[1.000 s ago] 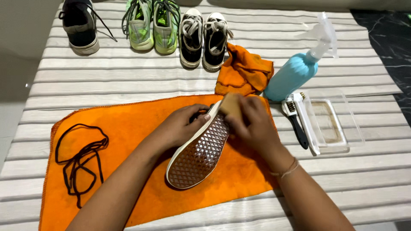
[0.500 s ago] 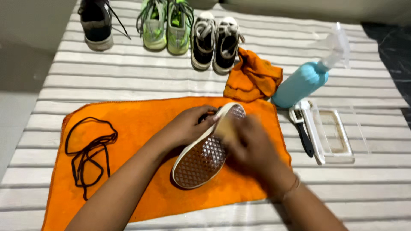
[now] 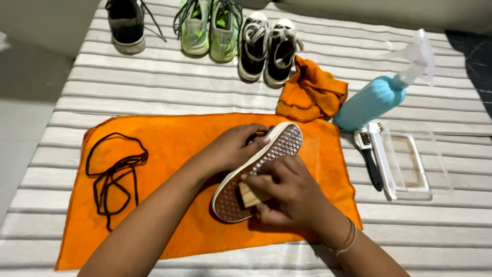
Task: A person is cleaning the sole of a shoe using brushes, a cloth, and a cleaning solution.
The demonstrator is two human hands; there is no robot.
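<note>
White ribbed surface, orange towel (image 3: 169,149) at centre: left hand (image 3: 238,149) clamps the upturned shoe (image 3: 266,164), light, stiff-soled, gripped by its sides; right hand (image 3: 287,192) fingers closed round a small brush (image 3: 251,195).

A white-rimmed shoe with brown waffle-patterned sole (image 3: 266,164) lies sole-up, tilted diagonally, near the orange towel's (image 3: 169,149) right edge; a small wooden brush (image 3: 251,195) presses its heel.
</note>
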